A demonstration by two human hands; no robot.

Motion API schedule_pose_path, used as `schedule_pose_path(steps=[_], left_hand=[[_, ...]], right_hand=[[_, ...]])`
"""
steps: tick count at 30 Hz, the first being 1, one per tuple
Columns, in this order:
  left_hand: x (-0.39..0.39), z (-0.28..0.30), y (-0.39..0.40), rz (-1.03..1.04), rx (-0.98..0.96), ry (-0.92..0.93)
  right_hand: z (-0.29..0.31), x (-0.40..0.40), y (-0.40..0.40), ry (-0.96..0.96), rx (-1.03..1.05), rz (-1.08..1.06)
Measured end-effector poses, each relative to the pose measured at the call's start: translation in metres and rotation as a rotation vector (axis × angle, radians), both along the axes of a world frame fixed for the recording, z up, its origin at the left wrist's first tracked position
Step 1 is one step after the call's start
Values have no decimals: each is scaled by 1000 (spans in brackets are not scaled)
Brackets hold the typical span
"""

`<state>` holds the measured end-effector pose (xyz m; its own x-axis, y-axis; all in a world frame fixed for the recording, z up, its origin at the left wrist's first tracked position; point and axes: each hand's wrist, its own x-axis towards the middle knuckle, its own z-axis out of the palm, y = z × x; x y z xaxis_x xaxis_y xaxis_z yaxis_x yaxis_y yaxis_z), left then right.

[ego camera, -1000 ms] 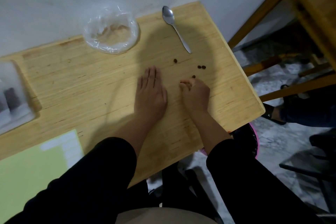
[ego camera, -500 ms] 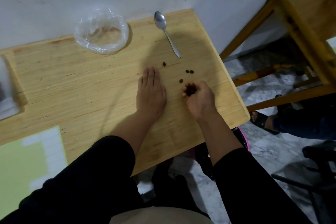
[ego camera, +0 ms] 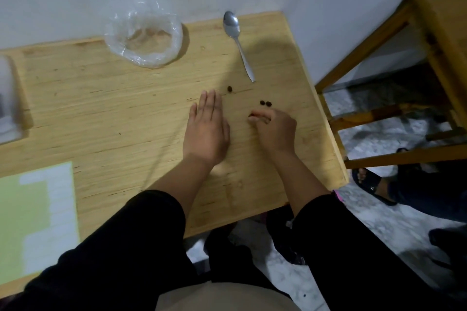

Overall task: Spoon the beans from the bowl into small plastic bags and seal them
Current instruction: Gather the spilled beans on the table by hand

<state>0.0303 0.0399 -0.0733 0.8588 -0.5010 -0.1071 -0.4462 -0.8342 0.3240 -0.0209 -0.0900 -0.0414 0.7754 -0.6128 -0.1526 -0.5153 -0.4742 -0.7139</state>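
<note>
My left hand [ego camera: 206, 131] lies flat on the wooden table [ego camera: 101, 113], palm down and fingers straight. To its right, my right hand [ego camera: 274, 129] is curled, its fingertips down on the wood and pinching dark beans. One loose bean [ego camera: 229, 88] lies just beyond my left fingertips. Two more beans [ego camera: 265, 103] sit just ahead of my right hand. A metal spoon [ego camera: 237, 43] lies empty near the wall, handle toward me. A clear crumpled plastic bag [ego camera: 142, 38], holding no beans, sits at the back of the table.
A blurred clear container [ego camera: 7, 98] is at the table's left edge. A green and white sheet [ego camera: 32, 214] lies at the near left. A wooden stool frame [ego camera: 429, 33] stands to the right. Another person's sandalled foot [ego camera: 369, 182] rests on the floor.
My right hand has turned over from showing beans in its palm to curling down onto the table. One loose bean near it is gone from the wood. My left hand has stayed flat.
</note>
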Motion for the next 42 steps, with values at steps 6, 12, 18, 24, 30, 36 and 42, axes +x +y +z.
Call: schedule_pose_path(steps=[6, 12, 18, 24, 30, 36, 42], left_hand=[[0, 0, 1, -14, -14, -21], [-1, 0, 3, -32, -41, -20], [8, 2, 3, 5, -58, -14], [42, -1, 6, 54, -24, -26], [44, -3, 6, 69, -31, -49], [46, -3, 7, 66, -16, -36], [48, -1, 8, 59, -44, -23]], right_hand=[[-1, -2, 4, -4, -131, 97], [2, 2, 2, 87, -100, 133], [7, 6, 2, 104, 42, 162], [23, 22, 9, -233, 1125, -427], [19, 42, 14, -75, 790, -321], [7, 65, 22, -48, 254, -134], [-5, 74, 28, -20, 26, -34]])
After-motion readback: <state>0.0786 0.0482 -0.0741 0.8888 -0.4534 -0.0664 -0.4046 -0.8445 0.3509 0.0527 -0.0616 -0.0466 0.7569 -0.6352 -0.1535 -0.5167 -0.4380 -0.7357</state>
